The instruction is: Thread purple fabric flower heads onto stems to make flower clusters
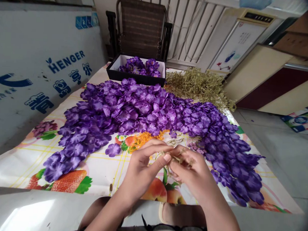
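Observation:
My left hand point(148, 159) and my right hand point(189, 164) meet over the near middle of the table. Between them is a thin, pale green artificial flower stem point(176, 159), mostly hidden by the fingers. My right fingers curl round it, while my left thumb and fingertips pinch at its left end. Just beyond the hands lies a small heap of orange flower stamens point(149, 139). Purple fabric petals point(144, 108) form a wide arc of piles around both hands. One loose petal point(113, 150) rests left of my left hand.
A black box point(137, 78) with a white lining holds finished-looking purple flowers at the far edge. Beside it sits a tangled heap of green stems point(198, 81). A fruit-print cloth point(96, 164) covers the table. A chair point(142, 27) and a white freezer point(45, 34) stand around it.

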A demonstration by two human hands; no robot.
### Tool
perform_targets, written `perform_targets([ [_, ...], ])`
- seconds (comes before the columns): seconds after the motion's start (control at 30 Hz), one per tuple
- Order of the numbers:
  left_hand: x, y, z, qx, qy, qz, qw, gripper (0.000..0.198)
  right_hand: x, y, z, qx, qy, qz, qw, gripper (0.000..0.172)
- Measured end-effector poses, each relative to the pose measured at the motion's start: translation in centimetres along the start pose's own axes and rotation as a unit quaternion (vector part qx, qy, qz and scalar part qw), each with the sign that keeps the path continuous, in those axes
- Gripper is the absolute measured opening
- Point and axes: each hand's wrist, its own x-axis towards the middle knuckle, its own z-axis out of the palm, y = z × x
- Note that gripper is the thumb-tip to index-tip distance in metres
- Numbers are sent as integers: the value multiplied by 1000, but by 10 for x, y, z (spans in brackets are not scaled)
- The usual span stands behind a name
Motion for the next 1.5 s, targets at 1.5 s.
perform_targets([
  [1.5, 8, -4, 10, -95, 56, -50, 993, 22, 8, 9, -15, 57, -35, -38, 997, 14],
])
